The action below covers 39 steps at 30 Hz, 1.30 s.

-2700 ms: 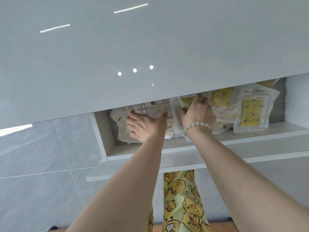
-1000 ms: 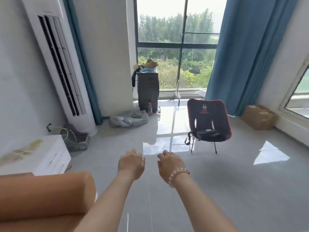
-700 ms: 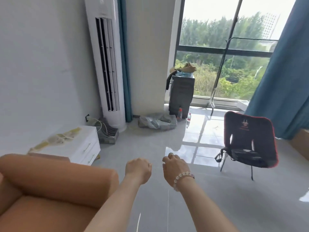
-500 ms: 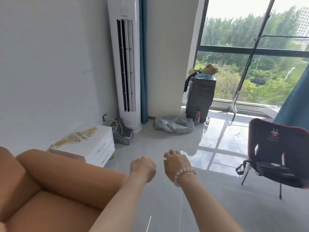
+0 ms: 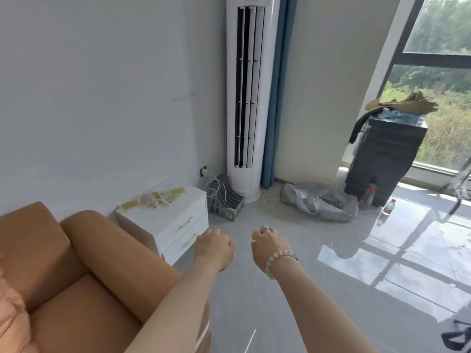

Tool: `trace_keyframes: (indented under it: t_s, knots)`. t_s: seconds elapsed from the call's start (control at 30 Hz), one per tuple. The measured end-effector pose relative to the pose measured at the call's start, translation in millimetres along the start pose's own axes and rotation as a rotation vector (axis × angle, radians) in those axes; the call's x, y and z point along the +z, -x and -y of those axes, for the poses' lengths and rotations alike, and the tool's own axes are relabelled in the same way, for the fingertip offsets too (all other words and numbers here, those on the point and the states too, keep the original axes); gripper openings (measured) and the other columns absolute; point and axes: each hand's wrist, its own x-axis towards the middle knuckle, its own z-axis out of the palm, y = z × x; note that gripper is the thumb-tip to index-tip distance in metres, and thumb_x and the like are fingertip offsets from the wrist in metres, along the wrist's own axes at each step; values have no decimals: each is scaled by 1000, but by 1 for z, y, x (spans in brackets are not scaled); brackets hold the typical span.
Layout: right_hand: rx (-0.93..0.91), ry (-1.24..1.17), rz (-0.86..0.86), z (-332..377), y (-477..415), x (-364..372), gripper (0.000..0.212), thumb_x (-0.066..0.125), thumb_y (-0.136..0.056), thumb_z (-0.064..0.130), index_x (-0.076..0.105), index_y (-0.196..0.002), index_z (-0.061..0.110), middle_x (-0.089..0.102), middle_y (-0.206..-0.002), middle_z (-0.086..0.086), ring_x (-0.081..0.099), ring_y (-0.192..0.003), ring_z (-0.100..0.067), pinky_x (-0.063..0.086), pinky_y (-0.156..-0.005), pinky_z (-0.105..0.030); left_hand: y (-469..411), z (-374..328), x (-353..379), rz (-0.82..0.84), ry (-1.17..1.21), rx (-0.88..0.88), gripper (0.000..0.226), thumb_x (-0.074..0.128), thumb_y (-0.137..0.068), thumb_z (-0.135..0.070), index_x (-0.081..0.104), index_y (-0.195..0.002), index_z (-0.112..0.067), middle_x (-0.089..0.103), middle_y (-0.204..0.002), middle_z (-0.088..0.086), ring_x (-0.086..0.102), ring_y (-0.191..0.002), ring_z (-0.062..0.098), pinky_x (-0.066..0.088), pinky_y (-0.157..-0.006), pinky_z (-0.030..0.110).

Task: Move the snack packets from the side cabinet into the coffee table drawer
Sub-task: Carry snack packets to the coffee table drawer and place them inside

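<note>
Several yellow and white snack packets (image 5: 155, 199) lie on top of a small white side cabinet (image 5: 165, 220) with two drawers and gold handles, against the left wall. My left hand (image 5: 212, 247) and my right hand (image 5: 270, 244) are held out in front of me above the floor, a little right of the cabinet. Both have the fingers curled loosely and hold nothing. A bead bracelet is on my right wrist. The coffee table drawer is out of view.
An orange sofa (image 5: 51, 276) fills the lower left beside the cabinet. A tall white air conditioner (image 5: 246, 98) stands in the corner with a grey rack (image 5: 224, 200) at its foot. A plastic bag (image 5: 316, 201), bottles and a dark box (image 5: 384, 159) lie near the window. Grey tiled floor spreads to the right.
My hands left the packets in the coffee table drawer. My view has swung left across the room, bringing the side cabinet and sofa closer while the chair slid out of view.
</note>
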Motion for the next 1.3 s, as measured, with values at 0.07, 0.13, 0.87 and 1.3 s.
trace_keyframes:
  t_s: [0.07,0.13,0.87,1.3]
  knots:
    - [-60,-8,38,3,-21,5,37,32,-101,24,47,-131,10,42,-136,-8,38,-129,-21,39,-100,-33,-14,4,0,11,7,-42,48,22,-101,-35,56,-125,-11,51,-129,10,43,-123,27,34,-100,39]
    - [-122,-21,62,9,-38,8,37,33,-101,24,46,-132,10,41,-137,-8,36,-130,-21,38,-100,-33,-22,6,1,31,-2,-67,48,23,-101,-34,56,-125,-11,51,-129,10,44,-122,27,35,-98,39]
    - [-313,72,117,30,-353,-3,37,28,-101,25,53,-125,10,51,-127,-9,43,-121,-25,39,-100,-36,-288,119,9,86,79,-385,43,23,-101,-32,55,-125,-14,55,-126,4,49,-118,24,39,-93,32]
    - [-419,64,104,28,-511,-2,37,28,-101,25,49,-128,9,48,-131,-9,40,-123,-23,37,-99,-35,-407,162,11,89,-17,-515,40,22,-102,-34,52,-118,-14,57,-119,2,53,-112,20,42,-87,29]
